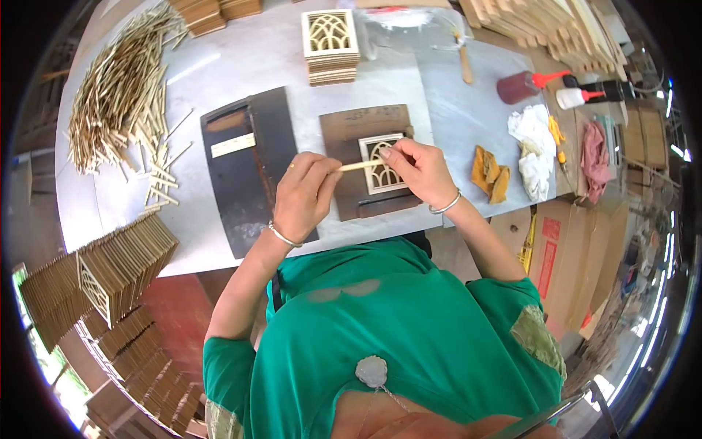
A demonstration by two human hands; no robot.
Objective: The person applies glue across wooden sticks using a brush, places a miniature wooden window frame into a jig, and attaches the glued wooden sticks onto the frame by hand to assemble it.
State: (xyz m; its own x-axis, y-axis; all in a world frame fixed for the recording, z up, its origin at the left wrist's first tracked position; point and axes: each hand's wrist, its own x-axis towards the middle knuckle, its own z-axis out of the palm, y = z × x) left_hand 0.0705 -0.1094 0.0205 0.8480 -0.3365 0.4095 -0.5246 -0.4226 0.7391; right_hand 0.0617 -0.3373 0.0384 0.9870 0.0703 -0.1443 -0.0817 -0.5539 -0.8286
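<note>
My left hand (pixel 303 189) and my right hand (pixel 423 173) are both closed, pinching a thin pale wooden stick (pixel 354 167) from its two ends. The stick spans level above a small lattice panel (pixel 385 180) with an arched pattern. That panel lies on a dark brown board (pixel 347 135), partly covered by my right hand. To the left, close to my left hand, is a larger black board (pixel 235 183) with a pale flat strip (pixel 232 145) on it.
A big heap of thin sticks (pixel 121 95) covers the table's left. Lattice panels (pixel 330 36) are stacked at the back; more rows (pixel 139 256) stand lower left. On the right are a dark red bottle (pixel 515 88), a white bottle (pixel 570 97), a mustard cloth (pixel 488 174) and white cloth (pixel 535 150).
</note>
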